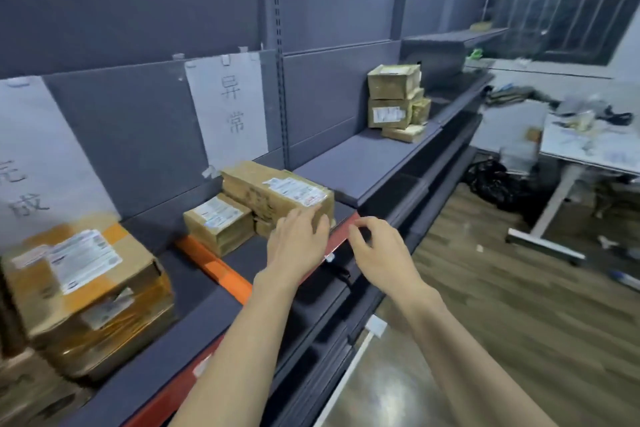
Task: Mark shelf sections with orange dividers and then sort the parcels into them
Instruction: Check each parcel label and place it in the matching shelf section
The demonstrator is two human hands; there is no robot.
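An orange divider (214, 265) lies across the grey shelf (367, 153), front to back. Right of it, under a paper sign (228, 108), a long cardboard parcel (277, 191) rests on smaller parcels (218, 222). My left hand (298, 243) lies flat with its fingertips on the long parcel's near end. My right hand (377, 250) hovers just right of it over the shelf's red front edge, fingers curled and apart, holding nothing. Left of the divider stands a large taped parcel (90, 288) beneath another paper sign (31, 156).
A stack of several small parcels (394, 97) stands farther right on the shelf. Lower shelves jut out below. A white table (588, 149) with clutter and dark bags (491, 184) on the wooden floor are at the right.
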